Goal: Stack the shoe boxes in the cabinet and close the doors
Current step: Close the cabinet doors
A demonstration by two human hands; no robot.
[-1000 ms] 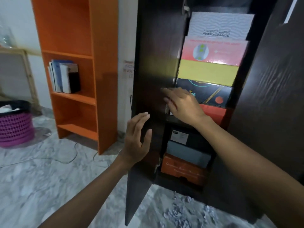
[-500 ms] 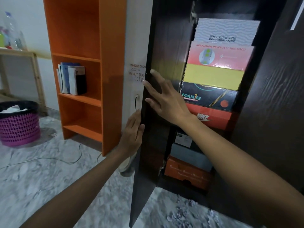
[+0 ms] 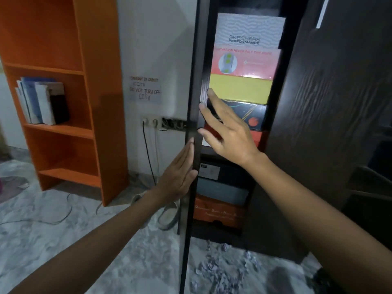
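The dark cabinet's left door [image 3: 194, 85] stands edge-on to me. My left hand [image 3: 177, 177] lies flat with straight fingers against its outer face. My right hand [image 3: 224, 129] is spread open on the inner side, fingertips touching the door near its edge. Inside, shoe boxes are stacked: a white Skechers box [image 3: 249, 30] on top, a pink box [image 3: 244, 62], a yellow box [image 3: 239, 88], a black box [image 3: 252, 115], a red box mostly behind my hand. On the lower shelf sit a grey box [image 3: 220, 190] and an orange box [image 3: 218, 213]. The right door [image 3: 331, 102] hangs partly across the opening.
An orange bookshelf [image 3: 84, 92] with books [image 3: 40, 100] stands to the left. On the wall are a handwritten note [image 3: 145, 89] and sockets [image 3: 150, 122] with a cable running down. A pale shoe [image 3: 168, 215] and torn paper scraps [image 3: 220, 266] lie on the marble floor.
The left door has swung from showing its inner face to edge-on. My left hand moved up flat against its outer side, and my right hand slid right along the door's edge.
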